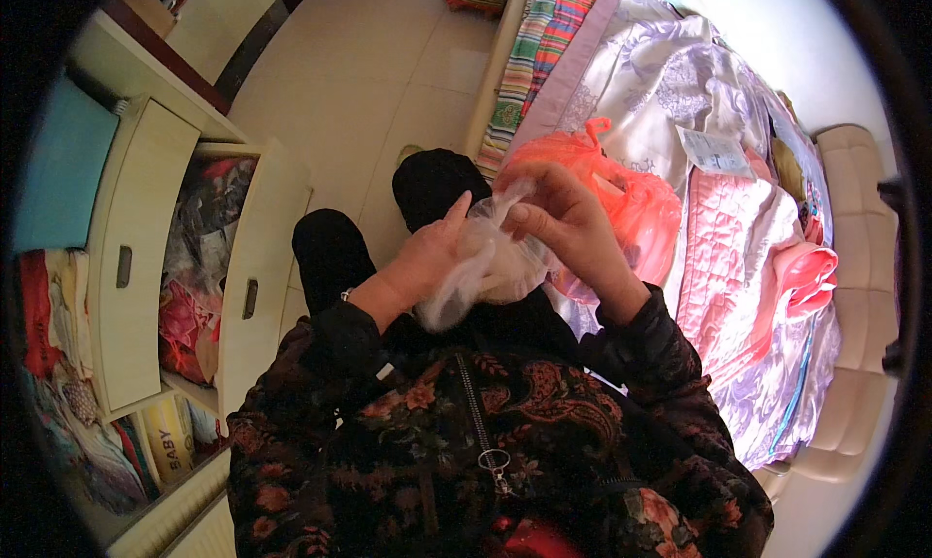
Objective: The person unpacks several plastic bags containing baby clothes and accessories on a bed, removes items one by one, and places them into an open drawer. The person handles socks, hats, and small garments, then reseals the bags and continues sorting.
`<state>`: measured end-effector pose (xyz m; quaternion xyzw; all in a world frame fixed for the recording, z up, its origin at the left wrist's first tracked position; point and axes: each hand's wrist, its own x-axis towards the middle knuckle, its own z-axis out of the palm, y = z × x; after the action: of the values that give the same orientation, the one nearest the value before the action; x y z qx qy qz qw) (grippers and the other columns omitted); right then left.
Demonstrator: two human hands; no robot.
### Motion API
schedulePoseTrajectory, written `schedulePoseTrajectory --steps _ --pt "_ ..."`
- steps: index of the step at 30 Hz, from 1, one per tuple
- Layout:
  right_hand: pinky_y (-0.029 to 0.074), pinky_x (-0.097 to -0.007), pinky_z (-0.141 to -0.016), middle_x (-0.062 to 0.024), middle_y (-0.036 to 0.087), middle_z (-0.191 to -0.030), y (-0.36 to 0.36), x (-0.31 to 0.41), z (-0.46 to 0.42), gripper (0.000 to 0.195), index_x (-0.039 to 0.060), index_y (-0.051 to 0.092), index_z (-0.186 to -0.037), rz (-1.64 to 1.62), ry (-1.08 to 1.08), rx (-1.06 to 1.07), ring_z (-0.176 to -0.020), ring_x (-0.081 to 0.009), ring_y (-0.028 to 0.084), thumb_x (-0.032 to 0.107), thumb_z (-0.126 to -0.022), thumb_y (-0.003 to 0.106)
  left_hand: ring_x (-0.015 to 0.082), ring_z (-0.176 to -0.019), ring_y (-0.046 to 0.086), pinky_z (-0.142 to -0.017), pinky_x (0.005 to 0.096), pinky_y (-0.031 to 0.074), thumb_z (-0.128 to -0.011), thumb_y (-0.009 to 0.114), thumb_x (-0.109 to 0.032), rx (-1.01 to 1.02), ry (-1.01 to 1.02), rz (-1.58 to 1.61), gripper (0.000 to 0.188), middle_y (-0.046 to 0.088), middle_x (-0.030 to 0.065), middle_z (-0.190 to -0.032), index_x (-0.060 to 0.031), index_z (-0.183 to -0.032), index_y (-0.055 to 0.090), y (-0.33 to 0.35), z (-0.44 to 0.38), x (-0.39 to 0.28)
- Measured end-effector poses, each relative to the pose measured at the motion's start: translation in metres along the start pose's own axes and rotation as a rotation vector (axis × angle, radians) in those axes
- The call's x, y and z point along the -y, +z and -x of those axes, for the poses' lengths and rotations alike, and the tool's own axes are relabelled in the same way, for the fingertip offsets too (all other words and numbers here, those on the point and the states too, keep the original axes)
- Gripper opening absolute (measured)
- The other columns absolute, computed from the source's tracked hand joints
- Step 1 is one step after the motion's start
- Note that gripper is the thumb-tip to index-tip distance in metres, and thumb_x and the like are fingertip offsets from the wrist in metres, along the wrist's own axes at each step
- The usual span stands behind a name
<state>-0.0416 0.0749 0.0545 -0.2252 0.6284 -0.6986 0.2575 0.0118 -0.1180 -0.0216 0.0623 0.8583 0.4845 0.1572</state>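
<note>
A clear plastic bag (455,292) with something pale inside lies over my lap, and I cannot tell what the contents are. My left hand (429,263) holds the bag's side, its index finger stretched out. With thumb and fingers, my right hand (550,205) pinches the gathered, twisted neck of the bag. Just beyond my right wrist, a red plastic carrier bag (648,208) with its handles up rests on the bed's edge. Its contents are hidden. My knees in black trousers (331,256) show below the hands.
To the right is a bed with a purple-patterned satin sheet (619,84), a pink quilted cloth (721,259) and a printed packet (713,151). At left, an open drawer (251,296) full of bagged items juts from a pale cabinet (149,252). Tiled floor (349,70) lies between.
</note>
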Motion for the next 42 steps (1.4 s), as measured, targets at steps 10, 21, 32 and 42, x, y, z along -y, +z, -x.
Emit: schedulePoseTrajectory --steps 10,21,32,42 --pt "0.035 -0.0419 -0.105 -0.0232 0.040 -0.140 -0.033 -0.052 0.027 0.117 -0.0017 0.018 -0.145 0.981 -0.188 0.128 -0.128 -0.0361 0.041 0.025 -0.055 0.088 0.0381 -0.128 0.041 -0.107 0.0387 0.034 -0.063 0.084 -0.034 -0.125 0.196 -0.044 0.113 0.039 0.0290 -0.137 0.0049 -0.144 0.016 0.012 0.007 0.026" --pt "0.050 -0.0338 -0.082 -0.0120 0.068 -0.099 -0.007 -0.067 0.012 0.034 0.0038 0.062 -0.107 0.539 -0.047 -0.001 -0.090 -0.0230 0.065 0.012 -0.076 0.072 0.0310 -0.092 0.057 -0.085 0.0367 0.046 -0.075 0.069 -0.014 -0.209 0.331 0.190 0.037 0.058 0.0141 -0.097 -0.0025 -0.109 0.060 0.012 -0.003 0.019" --pt "0.050 -0.0339 -0.075 -0.0167 0.067 -0.089 -0.001 -0.061 0.013 0.021 0.0042 0.062 -0.106 0.746 0.067 0.002 -0.082 -0.0248 0.066 0.011 -0.086 0.059 0.0340 -0.095 0.058 -0.087 0.0383 0.046 -0.085 0.056 -0.010 -0.195 0.387 0.207 0.025 0.060 0.0194 -0.099 0.0006 -0.107 0.059 0.019 -0.005 0.026" --pt "0.047 -0.0295 -0.081 -0.0038 0.065 -0.097 -0.004 -0.084 0.009 0.020 0.0025 0.061 -0.108 0.289 0.128 -0.129 -0.091 -0.0124 0.056 0.014 -0.093 0.056 0.0377 -0.119 0.050 -0.102 0.0379 0.039 -0.069 0.080 -0.035 -0.147 0.332 0.093 0.099 0.048 0.0254 -0.129 -0.0004 -0.142 0.024 0.007 0.017 0.005"
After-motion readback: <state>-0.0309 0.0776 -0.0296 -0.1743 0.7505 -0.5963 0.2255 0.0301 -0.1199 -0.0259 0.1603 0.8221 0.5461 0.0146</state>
